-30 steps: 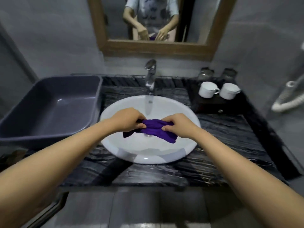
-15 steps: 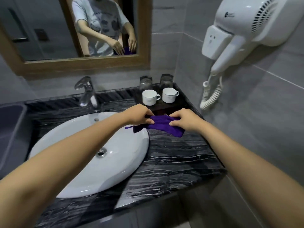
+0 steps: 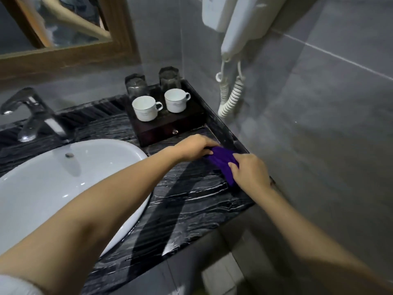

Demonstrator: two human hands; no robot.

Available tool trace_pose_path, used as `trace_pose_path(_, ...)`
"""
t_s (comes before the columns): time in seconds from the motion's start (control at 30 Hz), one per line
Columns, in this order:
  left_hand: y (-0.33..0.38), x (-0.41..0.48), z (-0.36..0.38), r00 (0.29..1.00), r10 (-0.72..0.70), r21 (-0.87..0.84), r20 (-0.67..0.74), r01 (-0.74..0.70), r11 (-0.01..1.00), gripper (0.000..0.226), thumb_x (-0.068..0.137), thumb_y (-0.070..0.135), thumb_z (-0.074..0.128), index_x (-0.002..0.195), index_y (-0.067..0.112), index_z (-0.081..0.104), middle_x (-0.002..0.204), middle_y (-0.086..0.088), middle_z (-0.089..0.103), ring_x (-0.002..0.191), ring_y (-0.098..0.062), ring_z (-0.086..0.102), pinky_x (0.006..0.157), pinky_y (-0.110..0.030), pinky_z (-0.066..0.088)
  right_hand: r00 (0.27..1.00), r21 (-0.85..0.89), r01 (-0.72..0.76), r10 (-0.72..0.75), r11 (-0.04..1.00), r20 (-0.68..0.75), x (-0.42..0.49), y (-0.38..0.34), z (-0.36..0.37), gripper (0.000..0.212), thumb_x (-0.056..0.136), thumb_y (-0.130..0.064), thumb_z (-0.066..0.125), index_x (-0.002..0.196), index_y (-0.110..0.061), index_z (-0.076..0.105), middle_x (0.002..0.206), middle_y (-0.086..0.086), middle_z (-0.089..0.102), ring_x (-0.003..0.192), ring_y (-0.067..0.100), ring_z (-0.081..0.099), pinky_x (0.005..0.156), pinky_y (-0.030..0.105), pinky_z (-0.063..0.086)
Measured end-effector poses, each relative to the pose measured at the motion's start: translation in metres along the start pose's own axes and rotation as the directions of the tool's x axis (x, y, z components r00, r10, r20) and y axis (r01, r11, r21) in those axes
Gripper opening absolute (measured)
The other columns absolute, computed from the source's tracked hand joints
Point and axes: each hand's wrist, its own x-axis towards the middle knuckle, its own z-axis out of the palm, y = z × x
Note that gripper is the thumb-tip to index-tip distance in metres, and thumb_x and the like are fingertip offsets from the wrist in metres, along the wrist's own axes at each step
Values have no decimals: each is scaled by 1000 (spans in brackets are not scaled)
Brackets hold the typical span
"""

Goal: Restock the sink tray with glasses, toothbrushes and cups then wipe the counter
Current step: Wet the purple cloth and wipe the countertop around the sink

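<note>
A purple cloth (image 3: pixel 222 160) lies bunched on the black marbled counter (image 3: pixel 191 201), close to the right wall. My left hand (image 3: pixel 194 146) grips its far end and my right hand (image 3: pixel 251 172) grips its near end. Just behind the hands stands a dark wooden tray (image 3: pixel 168 127) with a small drawer knob. On it are two white cups (image 3: pixel 145 108) (image 3: pixel 176 100), and behind them two glasses (image 3: pixel 136 86) (image 3: pixel 169 78) stand upside down. No toothbrushes are visible.
A white oval basin (image 3: pixel 53 184) fills the left of the counter, with a chrome tap (image 3: pixel 32 113) behind it. A white hair dryer (image 3: pixel 236 28) with a coiled cord (image 3: pixel 230 96) hangs on the right wall. A wood-framed mirror (image 3: pixel 70 54) is above.
Both hands carried the purple cloth from over the basin rightward to the counter by the right wall, in front of the tray. My view turned right and down.
</note>
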Motion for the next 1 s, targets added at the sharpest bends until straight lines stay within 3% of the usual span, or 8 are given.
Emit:
trace_pose_path(0.13, 10, 24, 34, 986, 149, 44, 70, -152, 987, 39, 86, 12, 56, 125, 13, 57, 129, -7, 60, 121, -25, 51, 101, -35, 39, 995, -116, -91, 86, 989, -43, -36, 12, 29, 20, 77, -20, 71, 83, -2, 68, 69, 13, 68, 66, 31, 63, 56, 34, 49)
trace_pose_path(0.23, 14, 28, 56, 986, 150, 111, 75, -157, 981, 42, 87, 8, 54, 128, 14, 55, 136, -8, 53, 129, -23, 43, 104, -36, 37, 984, -147, -164, 173, 975, 50, -51, 15, 51, 29, 70, -22, 77, 89, -1, 68, 75, 15, 68, 72, 32, 62, 58, 37, 52)
trace_pose_path(0.37, 5, 6, 55, 989, 6, -61, -147, -15, 998, 47, 82, 5, 56, 128, 14, 55, 139, -10, 50, 131, -23, 42, 110, -28, 28, 997, -114, -43, 50, 993, 56, -45, 19, 64, 56, 74, -27, 73, 121, -3, 55, 121, 18, 59, 109, 34, 56, 89, 43, 50)
trace_pose_path(0.47, -34, -38, 52, 907, -241, -95, -345, 222, 970, 42, 83, 4, 52, 126, 8, 55, 136, -13, 52, 128, -27, 46, 109, -31, 30, 974, 54, 137, -145, 989, 174, -23, 19, 73, 66, 91, -36, 52, 147, -11, 25, 156, 7, 24, 143, 24, 23, 119, 38, 20)
trace_pose_path(0.6, -90, -101, 63, 744, -503, -54, -440, 537, 842, 36, 87, 10, 55, 121, 0, 56, 131, -23, 54, 121, -38, 49, 103, -43, 38, 953, 29, 182, -184, 983, 240, -5, 18, 93, 67, 93, -50, 16, 150, -15, 12, 159, 1, 10, 147, 15, 8, 121, 34, 8)
trace_pose_path(0.7, -106, -117, 71, 714, -565, -54, -413, 600, 798, 45, 87, 19, 58, 125, -4, 51, 135, -27, 47, 126, -40, 44, 107, -45, 34, 966, -34, 158, -148, 987, 212, -2, 15, 99, 68, 92, -49, 8, 150, -14, 12, 159, 3, 9, 147, 18, 8, 120, 31, 5)
trace_pose_path(0.87, -108, -117, 81, 711, -604, -65, -361, 626, 777, 76, 85, 51, 29, 134, -5, 40, 146, -24, 33, 138, -37, 27, 115, -42, 18, 980, -20, 79, -74, 997, 185, 19, 5, 110, 66, 92, -44, 6, 150, -12, 15, 159, 7, 12, 147, 21, 11, 120, 35, 10)
trace_pose_path(1.0, -109, -117, 82, 730, -598, 7, -331, 636, 772, 79, 85, 55, 19, 140, -1, 31, 151, -21, 25, 142, -35, 18, 117, -43, 14, 984, -12, 30, -27, 999, 174, 47, -10, 119, 60, 95, -37, 13, 149, -11, 17, 159, 9, 13, 147, 21, 11, 121, 35, 10)
